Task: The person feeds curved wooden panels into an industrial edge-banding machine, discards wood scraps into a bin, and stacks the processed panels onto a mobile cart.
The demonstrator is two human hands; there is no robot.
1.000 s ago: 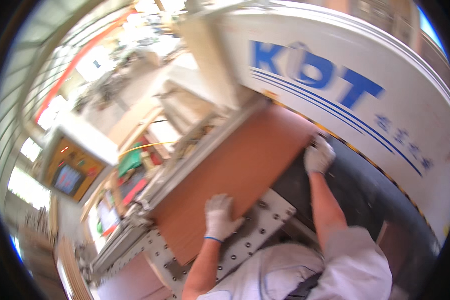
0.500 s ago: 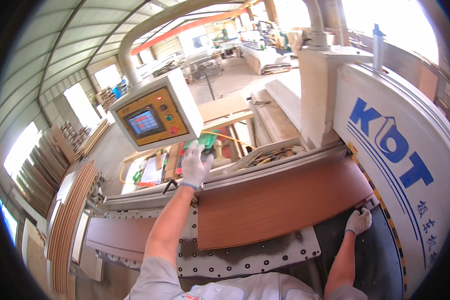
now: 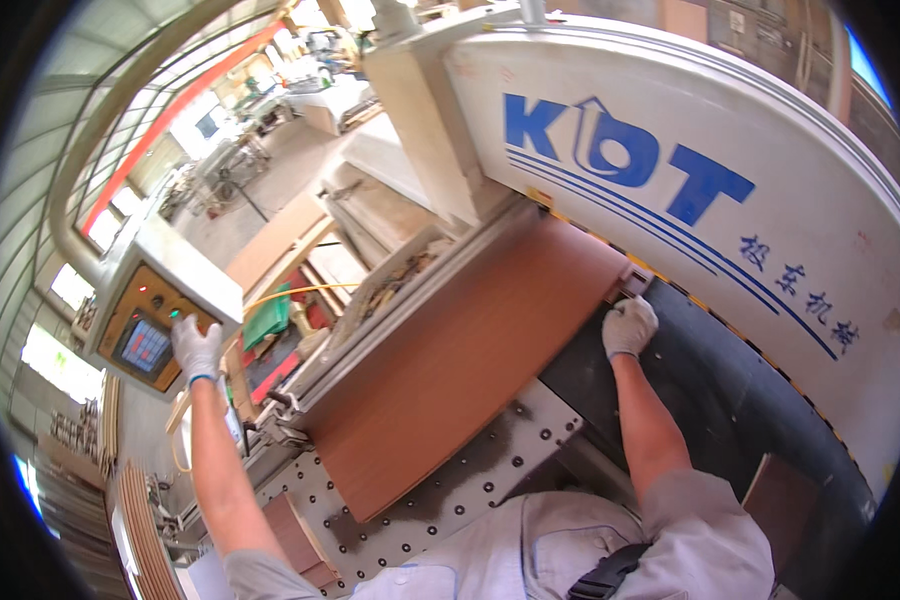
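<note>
My left hand (image 3: 197, 348), in a white glove, is raised to the orange control panel (image 3: 130, 352) on a grey box. Its fingers are stretched out, the tips at the green button. A wide reddish-brown board (image 3: 460, 370) lies on the machine bed, its long far edge along the metal fence (image 3: 342, 365). My right hand (image 3: 630, 327), gloved too, is closed beside the board's right end, against a small metal block (image 3: 630, 283). What its fingers hold is hidden.
The large white machine housing (image 3: 610, 215) rises on the right, with a striped strip along its foot. A perforated metal plate (image 3: 470, 490) and a black surface (image 3: 710, 385) lie near me. Smaller brown boards (image 3: 295, 540) sit left; stacked boards (image 3: 140, 535) stand beyond.
My left hand has moved left from above the fence to the control panel's buttons. My right hand stays at the board's right end. The view has swung to the right and tilted.
</note>
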